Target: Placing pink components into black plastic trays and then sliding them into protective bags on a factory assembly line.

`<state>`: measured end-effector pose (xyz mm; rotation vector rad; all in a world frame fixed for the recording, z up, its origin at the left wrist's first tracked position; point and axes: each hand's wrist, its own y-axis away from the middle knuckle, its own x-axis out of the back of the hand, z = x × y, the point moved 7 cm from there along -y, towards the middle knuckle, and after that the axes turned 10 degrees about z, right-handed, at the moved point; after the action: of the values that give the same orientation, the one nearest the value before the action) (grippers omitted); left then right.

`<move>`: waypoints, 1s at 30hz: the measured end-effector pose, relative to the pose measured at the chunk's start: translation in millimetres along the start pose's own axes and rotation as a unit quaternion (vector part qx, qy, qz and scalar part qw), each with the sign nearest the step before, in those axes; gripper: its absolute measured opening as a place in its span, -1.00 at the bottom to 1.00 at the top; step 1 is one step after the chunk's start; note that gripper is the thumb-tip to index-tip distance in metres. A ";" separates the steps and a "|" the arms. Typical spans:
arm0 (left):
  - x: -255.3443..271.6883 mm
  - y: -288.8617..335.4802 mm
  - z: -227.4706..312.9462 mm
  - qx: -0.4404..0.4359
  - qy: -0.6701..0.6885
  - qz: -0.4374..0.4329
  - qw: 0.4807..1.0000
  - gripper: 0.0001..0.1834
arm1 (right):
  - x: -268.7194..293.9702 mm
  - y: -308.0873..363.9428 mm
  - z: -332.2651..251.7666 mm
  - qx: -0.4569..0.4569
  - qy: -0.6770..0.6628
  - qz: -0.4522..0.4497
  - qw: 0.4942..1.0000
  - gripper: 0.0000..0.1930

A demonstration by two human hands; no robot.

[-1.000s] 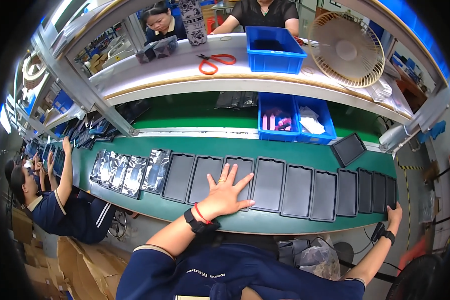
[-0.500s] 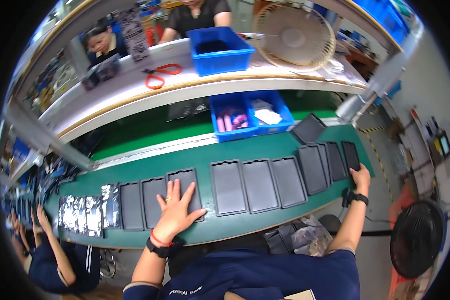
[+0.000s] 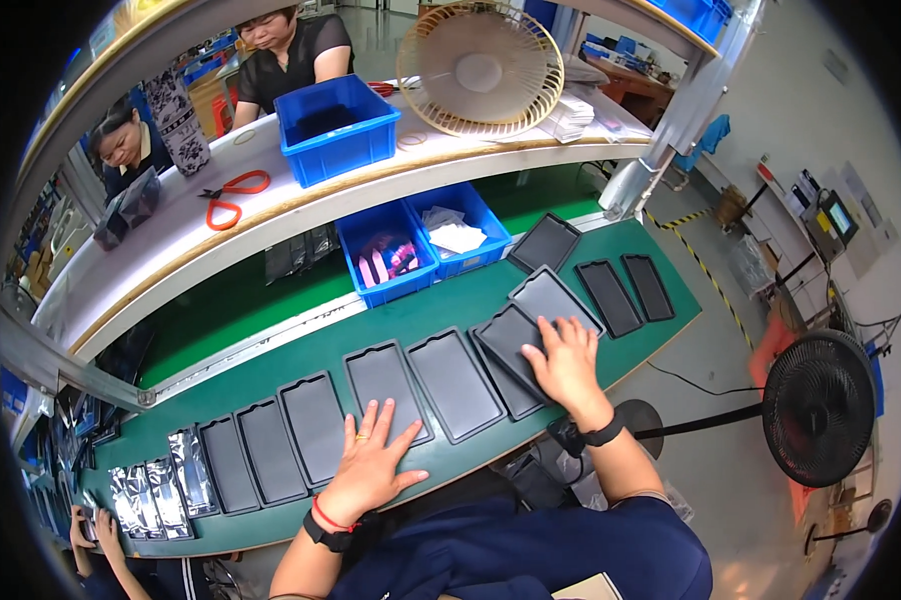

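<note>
My left hand (image 3: pixel 375 462) lies with fingers spread, its fingertips on the lower part of a shallow dark grey tray (image 3: pixel 379 370). My right hand (image 3: pixel 571 370) is spread over the right side of another grey tray (image 3: pixel 509 338) that lies askew on its neighbours. Its thumb touches that tray, and the other fingers reach across the edge of a tilted tray (image 3: pixel 561 292) behind. Between the hands is a flat grey tray (image 3: pixel 457 385). Left of my left hand, several like trays (image 3: pixel 316 425) stand in a row.
Two narrow trays (image 3: pixel 611 300) and a loose tray (image 3: pixel 546 242) lie at the right. Silvery packets (image 3: pixel 151 500) sit at the left, near a co-worker's hands (image 3: pixel 96 530). Blue bins (image 3: pixel 386 285) stand below the shelf, which carries orange-handled scissors (image 3: pixel 233 200) and a fan (image 3: pixel 481 70).
My right hand has left the narrow tray at the far right and come left onto the overlapping trays, which now lie askew. My left hand has shifted one tray to the right. The view has turned.
</note>
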<state>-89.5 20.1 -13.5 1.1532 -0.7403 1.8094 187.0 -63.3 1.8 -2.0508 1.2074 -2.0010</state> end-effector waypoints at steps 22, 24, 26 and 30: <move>-42.1 -78.2 80.6 -0.196 -0.031 0.021 0.980 -0.24 | -4.1 -7.0 51.2 -0.196 0.046 0.035 0.979 -0.68; -40.3 -69.2 63.9 -0.150 -0.077 -0.003 0.986 -0.24 | -1.9 -3.6 36.4 -0.159 0.035 0.057 0.985 -0.69; -30.2 -55.6 52.5 -0.141 -0.086 0.003 0.986 -0.25 | -4.7 0.9 21.8 -0.115 0.029 0.053 0.992 -0.68; -17.2 -41.0 42.9 -0.126 -0.097 0.016 0.987 -0.25 | -5.0 4.7 10.4 -0.095 0.024 0.030 0.995 -0.68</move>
<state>-31.7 -1.5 -10.5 1.1622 -1.0730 1.5891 194.3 -68.9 -6.6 -2.0272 1.5033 -1.9913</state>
